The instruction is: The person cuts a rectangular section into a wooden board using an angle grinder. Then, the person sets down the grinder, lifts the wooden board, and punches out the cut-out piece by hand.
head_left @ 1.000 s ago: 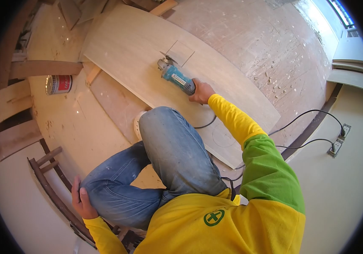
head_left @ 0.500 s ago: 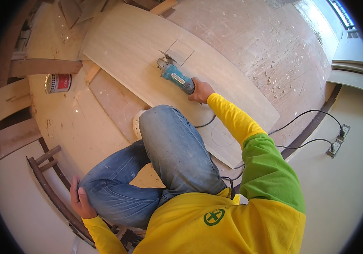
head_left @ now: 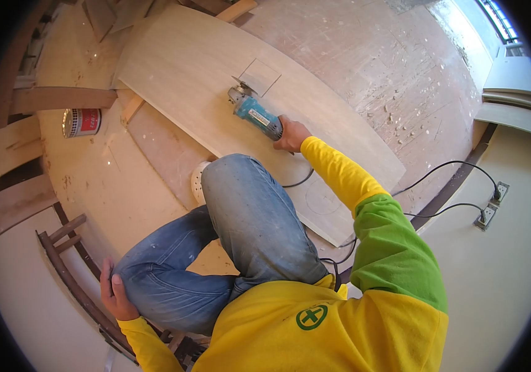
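My right hand [head_left: 291, 134] is wrapped round the rear body of a blue angle grinder [head_left: 255, 115]. The grinder's thin disc [head_left: 244, 84] stands at the edge of a square outline [head_left: 263, 73] marked on a pale flat board [head_left: 185, 74]; whether it touches the board I cannot tell. A dark cord runs back from the grinder past my knee. My left hand [head_left: 115, 295] rests against my bent knee in blue jeans [head_left: 172, 273], its fingers stretched out and holding nothing.
A red-labelled can [head_left: 82, 122] stands on the floor at left, near wooden pieces [head_left: 61, 98]. Two black cords plug into wall sockets [head_left: 492, 208] at right. Chips and dust [head_left: 408, 121] litter the floor beyond the board. A faint circle [head_left: 322, 199] is drawn on its near end.
The whole view has shifted very slightly. My right hand still holds the grinder beside the square outline, and my left hand stays at my knee.
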Available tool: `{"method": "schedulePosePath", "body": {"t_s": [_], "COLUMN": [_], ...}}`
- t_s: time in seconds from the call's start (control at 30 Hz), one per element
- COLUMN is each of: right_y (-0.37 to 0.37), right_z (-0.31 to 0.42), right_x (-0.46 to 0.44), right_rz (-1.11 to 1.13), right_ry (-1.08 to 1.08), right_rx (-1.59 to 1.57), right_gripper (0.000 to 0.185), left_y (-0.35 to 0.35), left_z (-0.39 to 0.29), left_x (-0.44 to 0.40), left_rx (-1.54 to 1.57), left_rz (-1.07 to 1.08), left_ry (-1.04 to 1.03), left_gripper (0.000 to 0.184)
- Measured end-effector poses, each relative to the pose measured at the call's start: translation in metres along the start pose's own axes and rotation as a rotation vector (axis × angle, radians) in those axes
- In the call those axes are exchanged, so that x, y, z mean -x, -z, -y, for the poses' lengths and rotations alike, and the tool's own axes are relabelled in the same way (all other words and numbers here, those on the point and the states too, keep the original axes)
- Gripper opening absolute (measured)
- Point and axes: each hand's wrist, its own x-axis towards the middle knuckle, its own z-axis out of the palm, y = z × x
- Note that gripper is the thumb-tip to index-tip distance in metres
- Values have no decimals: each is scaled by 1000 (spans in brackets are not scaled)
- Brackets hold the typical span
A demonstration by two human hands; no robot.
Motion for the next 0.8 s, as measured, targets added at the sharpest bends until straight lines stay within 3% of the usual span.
{"method": "schedulePosePath", "body": {"t_s": [0.8], "right_y": [1], "right_z": [-3], "right_x": [7], "right_rz": [33], "right_ry": [-48], "right_rx": [47], "right_gripper": [69], "left_y": [7], "left_z": [17], "left_x": [-5], "left_rx": [10], "left_rz": [16], "left_ry": [35], "left_gripper": [50]}}
